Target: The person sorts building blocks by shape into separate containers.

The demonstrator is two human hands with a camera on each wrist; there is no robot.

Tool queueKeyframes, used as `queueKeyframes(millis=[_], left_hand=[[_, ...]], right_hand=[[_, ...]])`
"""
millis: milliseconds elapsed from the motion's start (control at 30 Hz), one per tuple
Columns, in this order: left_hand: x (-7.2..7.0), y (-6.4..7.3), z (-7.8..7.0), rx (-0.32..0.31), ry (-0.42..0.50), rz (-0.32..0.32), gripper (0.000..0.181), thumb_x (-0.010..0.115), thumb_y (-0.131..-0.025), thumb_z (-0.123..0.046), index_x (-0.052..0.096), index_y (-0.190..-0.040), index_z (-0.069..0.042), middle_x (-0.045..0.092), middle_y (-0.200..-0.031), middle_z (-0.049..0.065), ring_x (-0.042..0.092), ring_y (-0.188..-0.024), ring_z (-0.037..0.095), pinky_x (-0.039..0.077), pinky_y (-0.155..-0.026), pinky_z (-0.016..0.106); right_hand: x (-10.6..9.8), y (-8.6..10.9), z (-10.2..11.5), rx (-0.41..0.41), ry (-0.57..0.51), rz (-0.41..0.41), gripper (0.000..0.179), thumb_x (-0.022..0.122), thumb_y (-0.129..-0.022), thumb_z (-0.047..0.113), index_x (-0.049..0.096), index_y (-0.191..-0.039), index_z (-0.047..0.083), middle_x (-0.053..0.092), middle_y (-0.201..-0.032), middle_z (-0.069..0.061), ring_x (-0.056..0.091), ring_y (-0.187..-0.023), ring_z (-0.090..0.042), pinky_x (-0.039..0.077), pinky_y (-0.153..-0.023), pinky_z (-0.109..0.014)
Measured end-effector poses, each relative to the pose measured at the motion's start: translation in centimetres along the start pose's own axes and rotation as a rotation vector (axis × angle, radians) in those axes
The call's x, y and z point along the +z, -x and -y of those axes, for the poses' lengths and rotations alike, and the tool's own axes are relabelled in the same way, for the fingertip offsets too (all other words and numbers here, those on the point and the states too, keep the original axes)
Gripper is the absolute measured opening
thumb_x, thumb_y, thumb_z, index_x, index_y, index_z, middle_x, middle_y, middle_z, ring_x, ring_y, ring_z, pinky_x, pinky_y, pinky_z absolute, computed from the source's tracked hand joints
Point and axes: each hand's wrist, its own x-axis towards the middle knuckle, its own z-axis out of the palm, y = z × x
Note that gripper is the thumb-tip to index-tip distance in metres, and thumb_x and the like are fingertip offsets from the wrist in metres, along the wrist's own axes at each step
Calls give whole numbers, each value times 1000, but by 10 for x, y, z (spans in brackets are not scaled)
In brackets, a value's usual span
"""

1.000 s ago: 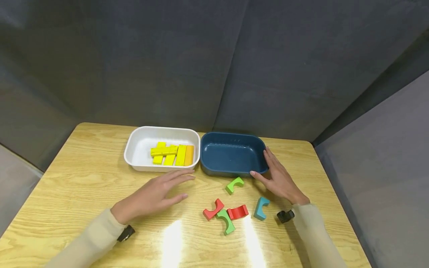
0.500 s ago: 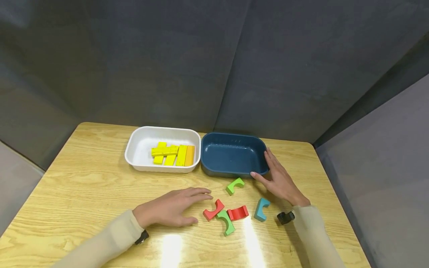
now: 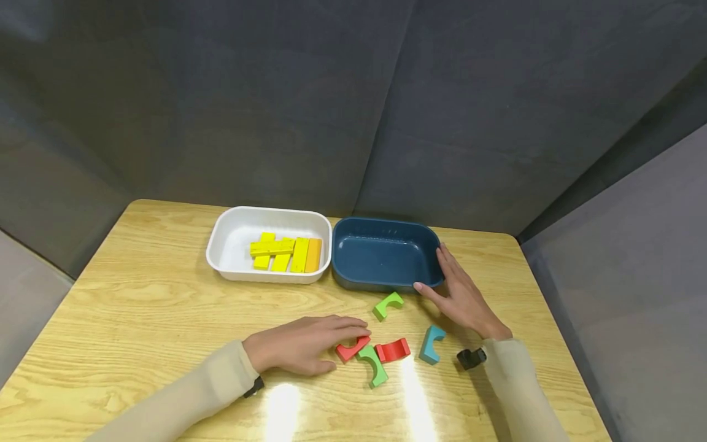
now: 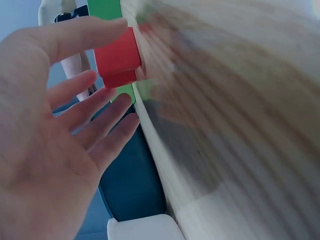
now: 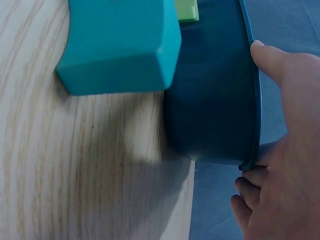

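Note:
My left hand point(image 3: 304, 345) hovers at a red arch block point(image 3: 348, 352), its fingers extended over the top of it. In the left wrist view the thumb lies on one side of that red block point(image 4: 117, 57) and the other fingertips on the other side, without a visible grip. With straight fingers, my right hand point(image 3: 464, 298) rests on the right front corner of the dark blue bin point(image 3: 381, 286), thumb at the front rim and fingers along the right side. A green arch block point(image 3: 374, 368) touches the red one, with a second red arch block point(image 3: 393, 350) beside it.
A white bin point(image 3: 265, 277) holding several yellow blocks point(image 3: 272, 247) and an orange block point(image 3: 312, 255) stands left of the blue bin. A light green arch block point(image 3: 388, 305) lies before the blue bin. Near my right wrist is a teal arch block point(image 3: 431, 345).
My left hand has come away from the white bin, moving right and toward the front until its fingers reach over the red arch block. My right hand stays at the blue bin.

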Motion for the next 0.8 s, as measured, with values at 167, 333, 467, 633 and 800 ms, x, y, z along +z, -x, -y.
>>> queueKeyframes(millis=[167, 333, 467, 633, 800], left_hand=[[2, -3, 1, -6, -32, 7, 76, 70, -100, -14, 38, -168, -22, 35, -173, -6, 38, -157, 16, 38, -125, 41], [2, -5, 1, 11, -60, -18, 68, 69, -103, -15, 43, -166, -19, 42, -169, -4, 44, -152, 16, 41, -123, 38], [2, -6, 2, 27, -76, -45, 62, 70, -104, -16, 49, -162, -18, 48, -165, -3, 50, -148, 15, 44, -121, 36], [4, -4, 3, 28, -77, -57, 60, 72, -102, -16, 52, -159, -18, 52, -161, -4, 53, -145, 14, 46, -119, 34], [5, 0, 2, 24, -84, -73, 56, 73, -101, -15, 56, -154, -17, 57, -155, -4, 56, -140, 13, 48, -116, 33]], right_hand=[[1, -2, 0, -1, 3, -2, 106, 62, -102, 64, 4, -174, 11, -4, -181, -6, 10, -165, -43, 18, -125, -74], [1, -4, 0, -6, 6, -7, 106, 62, -102, 64, 4, -174, 11, -3, -181, -7, 10, -165, -43, 18, -125, -74], [2, -4, -2, -10, 4, -9, 106, 62, -102, 63, 5, -174, 11, -5, -181, -2, 10, -165, -43, 18, -126, -73], [4, -3, -3, -14, 8, -13, 106, 62, -102, 63, 5, -174, 10, -4, -181, -5, 10, -165, -43, 18, -125, -73], [4, -2, -3, -8, 7, -15, 106, 62, -102, 63, 5, -174, 10, -3, -181, -6, 10, -164, -44, 18, -125, -74]])
